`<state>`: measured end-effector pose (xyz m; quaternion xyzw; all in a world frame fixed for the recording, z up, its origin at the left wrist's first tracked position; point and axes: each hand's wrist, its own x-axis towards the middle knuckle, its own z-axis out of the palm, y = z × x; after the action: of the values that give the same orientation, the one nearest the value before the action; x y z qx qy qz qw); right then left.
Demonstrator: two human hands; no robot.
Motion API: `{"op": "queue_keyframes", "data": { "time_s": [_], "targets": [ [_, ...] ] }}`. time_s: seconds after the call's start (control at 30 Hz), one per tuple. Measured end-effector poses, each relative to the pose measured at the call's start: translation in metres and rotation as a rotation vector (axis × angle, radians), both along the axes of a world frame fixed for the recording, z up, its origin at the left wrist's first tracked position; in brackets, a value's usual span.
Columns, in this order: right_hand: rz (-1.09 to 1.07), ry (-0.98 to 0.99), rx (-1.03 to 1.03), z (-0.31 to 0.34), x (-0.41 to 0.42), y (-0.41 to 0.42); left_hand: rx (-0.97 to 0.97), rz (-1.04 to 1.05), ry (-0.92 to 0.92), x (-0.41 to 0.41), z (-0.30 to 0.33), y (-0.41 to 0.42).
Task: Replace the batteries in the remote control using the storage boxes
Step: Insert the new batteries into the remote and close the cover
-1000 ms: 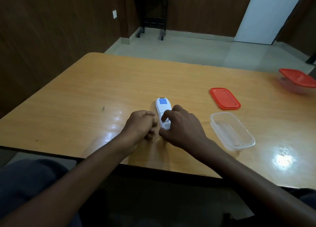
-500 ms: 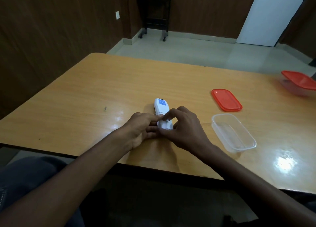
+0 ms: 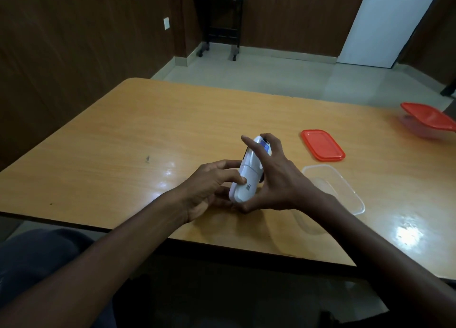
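Note:
A white remote control (image 3: 246, 177) is tilted up off the wooden table (image 3: 123, 140), its back with a small printed label facing me. My right hand (image 3: 274, 177) wraps it from the right, fingers over its upper part. My left hand (image 3: 209, 187) holds its lower end from the left, thumb pressed on the back cover. An open clear storage box (image 3: 345, 189) sits just right of my right hand, with its red lid (image 3: 322, 148) lying beyond it. A second box with a red lid (image 3: 429, 119) stands at the far right edge. No batteries are visible.
The table's near edge (image 3: 222, 245) runs just under my forearms. Bright light reflections lie on the tabletop at the right. A dark rolling stand (image 3: 218, 24) is by the far wall, and a white door (image 3: 389, 24) stands behind.
The remote lay flat on the table with both hands over it; now both hands have lifted and tilted it, turning its back toward me.

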<state>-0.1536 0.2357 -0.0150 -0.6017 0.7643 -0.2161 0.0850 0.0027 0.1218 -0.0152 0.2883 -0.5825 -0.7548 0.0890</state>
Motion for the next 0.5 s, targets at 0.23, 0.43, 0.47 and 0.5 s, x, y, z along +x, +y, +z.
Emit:
{"op": "queue_keyframes", "data": {
  "time_s": [0.23,0.43,0.47,0.5],
  "targets": [
    [0.033,-0.033,-0.212,-0.001,0.009,0.0,0.141,0.021,0.056,0.001,0.003,-0.001],
    [0.068,-0.238,-0.226,0.003,0.01,-0.005,0.227,0.16,0.155,0.0,0.005,-0.007],
    [0.076,-0.304,-0.213,0.004,0.009,-0.005,0.212,0.204,0.165,0.0,0.004,-0.008],
    [0.078,-0.378,-0.195,0.004,0.009,-0.006,0.206,0.233,0.177,0.0,0.003,-0.009]
  ]
}}
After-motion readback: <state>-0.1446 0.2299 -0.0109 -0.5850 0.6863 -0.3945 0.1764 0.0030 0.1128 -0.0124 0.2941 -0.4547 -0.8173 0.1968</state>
